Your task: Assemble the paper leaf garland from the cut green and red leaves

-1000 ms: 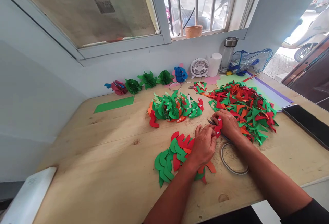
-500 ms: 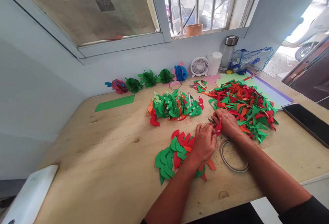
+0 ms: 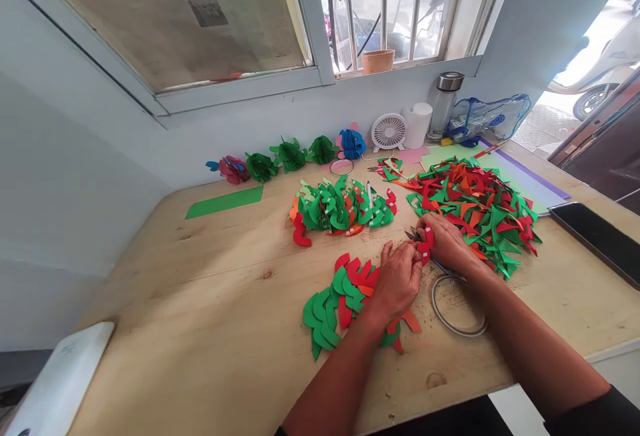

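Observation:
My left hand (image 3: 400, 279) is closed, pinching a small red paper cut-out (image 3: 426, 247) with white squares on it. Curled around a pair of scissors (image 3: 459, 334), my right hand (image 3: 444, 241) touches the same red piece. The scissors' dark tips poke out left of its fingers, and a big loop handle shows below the wrist. Partly under my left hand and forearm lies a pile of green, red and orange curved paper pieces (image 3: 325, 313). Beyond the hands is a bunch of similar pieces (image 3: 345, 204), several marked with white squares.
A large heap of paper scraps (image 3: 475, 203) lies right of my hands, near a phone (image 3: 597, 239). Along the wall stand paper figures (image 3: 290, 155), a small fan (image 3: 389, 132) and a glass bottle (image 3: 445, 106). A second pair of scissors (image 3: 342, 167) and a green strip (image 3: 225, 202) lie behind.
The red cut-out between my hands has turned and shows more of its surface, with more white squares visible. Both hands stay nearly in place.

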`<state>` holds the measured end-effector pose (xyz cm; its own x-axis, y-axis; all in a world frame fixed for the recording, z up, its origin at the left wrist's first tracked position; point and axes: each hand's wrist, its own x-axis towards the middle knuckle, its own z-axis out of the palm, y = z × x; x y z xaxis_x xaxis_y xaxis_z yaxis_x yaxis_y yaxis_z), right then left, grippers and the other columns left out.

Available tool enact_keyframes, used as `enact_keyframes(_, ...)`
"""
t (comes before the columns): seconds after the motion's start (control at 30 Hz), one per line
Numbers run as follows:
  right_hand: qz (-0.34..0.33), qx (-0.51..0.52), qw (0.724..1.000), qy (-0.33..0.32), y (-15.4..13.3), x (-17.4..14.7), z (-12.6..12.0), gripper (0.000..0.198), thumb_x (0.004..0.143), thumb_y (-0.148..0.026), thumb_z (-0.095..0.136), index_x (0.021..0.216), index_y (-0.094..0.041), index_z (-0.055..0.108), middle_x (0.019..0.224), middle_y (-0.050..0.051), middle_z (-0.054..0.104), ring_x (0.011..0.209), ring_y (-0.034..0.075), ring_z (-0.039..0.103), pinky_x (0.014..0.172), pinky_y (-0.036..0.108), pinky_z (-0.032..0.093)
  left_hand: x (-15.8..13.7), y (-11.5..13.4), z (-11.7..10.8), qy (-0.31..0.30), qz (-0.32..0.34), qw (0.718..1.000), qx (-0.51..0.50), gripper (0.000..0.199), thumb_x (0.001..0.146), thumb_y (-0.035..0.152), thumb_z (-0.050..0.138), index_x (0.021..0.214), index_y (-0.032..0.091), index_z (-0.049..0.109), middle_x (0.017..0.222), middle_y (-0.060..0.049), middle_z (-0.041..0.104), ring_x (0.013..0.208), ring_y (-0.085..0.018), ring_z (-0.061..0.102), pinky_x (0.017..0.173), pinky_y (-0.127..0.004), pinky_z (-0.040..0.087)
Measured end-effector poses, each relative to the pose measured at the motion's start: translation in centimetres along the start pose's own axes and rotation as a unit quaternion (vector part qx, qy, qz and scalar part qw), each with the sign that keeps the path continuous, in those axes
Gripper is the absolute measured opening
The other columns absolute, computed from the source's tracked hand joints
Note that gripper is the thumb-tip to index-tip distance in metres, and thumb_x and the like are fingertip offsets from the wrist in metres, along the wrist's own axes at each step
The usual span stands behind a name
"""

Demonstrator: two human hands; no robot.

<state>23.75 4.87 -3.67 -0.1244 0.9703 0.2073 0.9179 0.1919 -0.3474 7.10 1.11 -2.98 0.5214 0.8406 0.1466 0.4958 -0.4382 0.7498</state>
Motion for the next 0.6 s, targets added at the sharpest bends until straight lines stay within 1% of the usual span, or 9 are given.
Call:
enact_keyframes(0.13, 0.002, 0.01, 1.0, 0.006, 0.02, -0.07, -0.11, 0.006, 0.079, -0.022, 0.049, 0.076, -0.019, 0.053, 0.078, 0.005, 0.058, 0.073, 0.017, 0.052, 0.061, 0.026, 0.035, -0.02, 0.14, -0.09, 0.001, -0.005, 1.0, -0.006, 0.013, 0.084, 0.012, 0.04, 0.087, 0.022, 0.048, 0.101, -0.001, 0.064, 0.113, -0.016, 0.052, 0.11, -0.043, 0.021)
enact_keyframes(0.27, 0.005, 0.013, 1.0, 0.017, -0.15, -0.17, -0.27, 0.005, 0.078, -0.021, 0.049, 0.075, -0.02, 0.053, 0.077, 0.005, 0.058, 0.072, 0.017, 0.052, 0.061, 0.027, 0.036, -0.07, 0.24, -0.22, -0.008, -0.013, 1.0, -0.009, 0.013, 0.085, 0.013, 0.039, 0.087, 0.022, 0.048, 0.1, -0.003, 0.064, 0.116, -0.016, 0.05, 0.11, -0.045, 0.02)
enact_keyframes(0.37, 0.013, 0.03, 0.999, 0.027, -0.35, -0.19, -0.47, 0.008, 0.079, -0.021, 0.046, 0.074, -0.02, 0.052, 0.078, 0.005, 0.058, 0.072, 0.017, 0.053, 0.06, 0.027, 0.036, -0.08, 0.27, -0.25, -0.009, -0.014, 1.0, -0.009, 0.013, 0.085, 0.014, 0.039, 0.087, 0.023, 0.048, 0.101, -0.003, 0.064, 0.118, -0.016, 0.049, 0.111, -0.044, 0.019)
enact_keyframes(0.5, 0.057, 0.062, 0.993, 0.084, -0.48, -0.03, -0.69, 0.011, 0.08, -0.023, 0.045, 0.073, -0.02, 0.053, 0.076, 0.005, 0.059, 0.071, 0.017, 0.054, 0.061, 0.027, 0.038, -0.06, 0.32, -0.23, 0.001, -0.009, 1.0, -0.018, 0.012, 0.084, 0.013, 0.04, 0.085, 0.022, 0.047, 0.102, -0.002, 0.063, 0.117, -0.016, 0.049, 0.111, -0.043, 0.019)
enact_keyframes(0.53, 0.068, 0.068, 0.99, 0.102, -0.5, 0.04, -0.75, 0.012, 0.08, -0.024, 0.045, 0.073, -0.02, 0.053, 0.076, 0.005, 0.059, 0.071, 0.018, 0.054, 0.062, 0.028, 0.038, -0.07, 0.31, -0.24, 0.005, -0.012, 1.0, -0.023, 0.011, 0.084, 0.013, 0.04, 0.084, 0.022, 0.047, 0.1, -0.002, 0.063, 0.113, -0.016, 0.051, 0.11, -0.043, 0.021)
enact_keyframes(0.6, 0.088, 0.084, 0.983, 0.136, -0.6, 0.17, -0.93, 0.015, 0.081, -0.028, 0.046, 0.071, -0.02, 0.054, 0.074, 0.005, 0.06, 0.069, 0.018, 0.054, 0.063, 0.029, 0.039, -0.1, 0.21, -0.3, 0.02, -0.03, 0.998, -0.045, 0.01, 0.084, 0.015, 0.041, 0.081, 0.022, 0.048, 0.094, -0.001, 0.063, 0.101, -0.017, 0.056, 0.106, -0.042, 0.029)
